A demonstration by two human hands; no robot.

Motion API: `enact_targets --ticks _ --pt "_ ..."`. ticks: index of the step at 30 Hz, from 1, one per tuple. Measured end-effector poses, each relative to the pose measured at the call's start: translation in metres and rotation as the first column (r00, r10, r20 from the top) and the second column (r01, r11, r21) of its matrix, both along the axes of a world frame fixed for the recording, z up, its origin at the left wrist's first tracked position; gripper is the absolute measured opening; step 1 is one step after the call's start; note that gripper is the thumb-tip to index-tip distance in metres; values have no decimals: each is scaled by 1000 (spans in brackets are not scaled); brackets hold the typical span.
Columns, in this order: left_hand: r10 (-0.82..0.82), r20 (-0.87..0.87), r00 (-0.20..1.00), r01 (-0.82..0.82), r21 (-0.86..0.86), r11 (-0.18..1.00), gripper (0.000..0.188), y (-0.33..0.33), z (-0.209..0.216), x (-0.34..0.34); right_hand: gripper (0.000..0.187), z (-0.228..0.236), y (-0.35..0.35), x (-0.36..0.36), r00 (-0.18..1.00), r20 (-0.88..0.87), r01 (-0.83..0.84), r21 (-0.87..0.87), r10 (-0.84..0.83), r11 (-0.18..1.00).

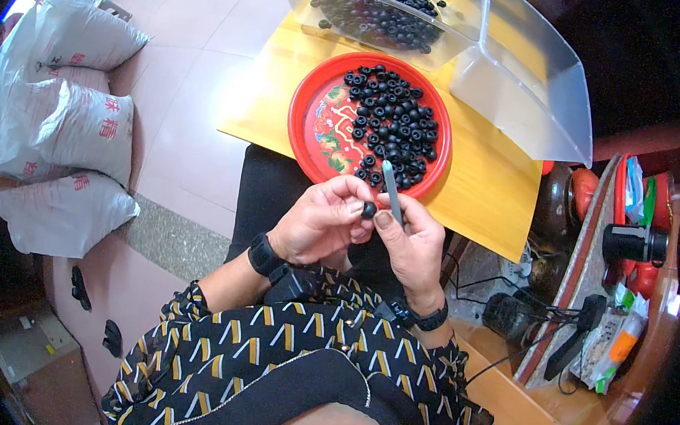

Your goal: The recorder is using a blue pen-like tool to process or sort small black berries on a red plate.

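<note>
Between the thumb and fingers of my left hand (323, 219) is a small round black piece (369, 210), glossy like the loose ones. My right hand (413, 246) grips a slim grey-green flat tool (391, 186), its rounded end pointing up and away from me; I cannot tell its exact kind. Both hands are close together just over the near rim of a red round tray (301, 141) with a printed floral pattern. Many small black round pieces with holes (395, 117) fill the tray's right side. Each wrist wears a black strap.
The tray rests on a yellow wooden board (488, 204). Behind it stands a clear plastic bin (456, 50) with more black pieces (380, 12). White sacks (83, 124) lie on the floor at left. At right are a cluttered shelf, cables and a black cylindrical object (633, 244).
</note>
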State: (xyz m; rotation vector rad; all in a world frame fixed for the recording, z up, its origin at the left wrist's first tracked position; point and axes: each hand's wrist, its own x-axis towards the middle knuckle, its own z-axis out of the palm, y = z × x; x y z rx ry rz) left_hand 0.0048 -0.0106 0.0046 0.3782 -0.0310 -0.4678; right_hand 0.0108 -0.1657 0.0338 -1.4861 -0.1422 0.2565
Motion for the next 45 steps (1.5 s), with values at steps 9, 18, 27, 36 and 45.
enact_targets --ticks 9,18,27,36,45 --pt "11 -17 1000 -9 73 997 13 -4 -2 -1 25 -4 -2 0 992 -108 -45 109 57 993" --pt "-25 -49 998 26 31 999 12 -4 0 3 22 -5 -4 4 989 -123 -62 205 88 977" --pt "9 -11 1000 -6 291 957 9 -13 6 7 27 -9 -12 8 993 -105 -46 107 57 993" --pt "-31 84 996 -10 450 893 4 -8 49 77 28 -24 -54 30 963 25 269 -12 -269 963" --pt "209 -55 976 -183 308 934 25 25 94 207 25 -73 -84 50 843 210 526 -135 -494 840"
